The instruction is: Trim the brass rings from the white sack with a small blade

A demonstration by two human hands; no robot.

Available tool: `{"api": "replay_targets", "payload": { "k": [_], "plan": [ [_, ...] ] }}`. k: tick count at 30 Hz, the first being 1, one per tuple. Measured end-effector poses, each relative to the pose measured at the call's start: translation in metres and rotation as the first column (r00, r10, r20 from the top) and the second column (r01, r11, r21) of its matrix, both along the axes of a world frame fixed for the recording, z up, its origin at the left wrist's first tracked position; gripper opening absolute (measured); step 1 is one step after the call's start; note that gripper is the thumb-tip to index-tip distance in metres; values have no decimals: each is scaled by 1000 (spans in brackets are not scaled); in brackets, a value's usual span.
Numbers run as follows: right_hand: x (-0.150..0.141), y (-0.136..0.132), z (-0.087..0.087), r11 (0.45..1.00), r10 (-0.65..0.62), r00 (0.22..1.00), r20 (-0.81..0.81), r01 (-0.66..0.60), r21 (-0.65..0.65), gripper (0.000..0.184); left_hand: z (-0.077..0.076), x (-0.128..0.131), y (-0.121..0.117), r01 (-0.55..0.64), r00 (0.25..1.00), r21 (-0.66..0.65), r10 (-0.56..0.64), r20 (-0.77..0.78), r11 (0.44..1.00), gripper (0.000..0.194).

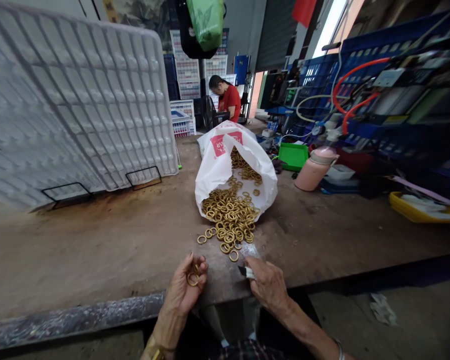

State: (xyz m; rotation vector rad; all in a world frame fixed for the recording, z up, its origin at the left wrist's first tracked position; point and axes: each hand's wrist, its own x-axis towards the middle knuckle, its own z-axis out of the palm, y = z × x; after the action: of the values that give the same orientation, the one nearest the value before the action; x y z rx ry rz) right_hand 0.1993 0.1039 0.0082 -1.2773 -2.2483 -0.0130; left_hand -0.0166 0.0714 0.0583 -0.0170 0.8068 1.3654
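Note:
Brass-coloured rings (192,280) rest in my left hand (180,295), its fingers curled round them over the table's front edge. My right hand (270,287) grips a small tool (249,273) with a white-wrapped part and a dark pointed tip, perhaps a blade; the rest of it is hidden in the fist. Just beyond both hands, a heap of brass-coloured rings (230,215) spills from the mouth of a white plastic bag (260,197) with red print. One loose ring (234,256) lies nearest my right hand, apart from the tool tip.
White ribbed plastic trays (108,100) stand upright at left on black wire stands (144,178). To the right are a pink bottle (312,172), a green tray (293,156) and a yellow tray (408,209). A person in red (230,100) sits beyond the wooden table (142,240).

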Motion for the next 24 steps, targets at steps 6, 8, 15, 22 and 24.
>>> {"api": "replay_targets", "payload": {
  "k": [6, 8, 15, 22, 24],
  "plan": [
    [-2, 0, 0, 999, 52, 997, -58, -51, 14, 30, -13, -13, 35, 92, 611, 89, 14, -792, 992, 27],
    [-2, 0, -1, 998, 60, 996, -68, -59, 14, 30, -17, -18, 46, 126, 285, 75, 36, -958, 989, 23],
    [-2, 0, -3, 997, 71, 992, -100, -72, 0, 31, -16, -21, 67, 289, -356, -168, -57, -933, 943, 15],
    [-1, -1, -3, 997, 75, 991, -115, -75, -2, 34, -18, -20, 70, 269, -466, -254, -105, -879, 929, 10],
    [-2, -1, -3, 997, 71, 990, -126, -69, 14, 34, -17, -19, 67, 273, -475, -248, -94, -875, 929, 11]
  ]
}}
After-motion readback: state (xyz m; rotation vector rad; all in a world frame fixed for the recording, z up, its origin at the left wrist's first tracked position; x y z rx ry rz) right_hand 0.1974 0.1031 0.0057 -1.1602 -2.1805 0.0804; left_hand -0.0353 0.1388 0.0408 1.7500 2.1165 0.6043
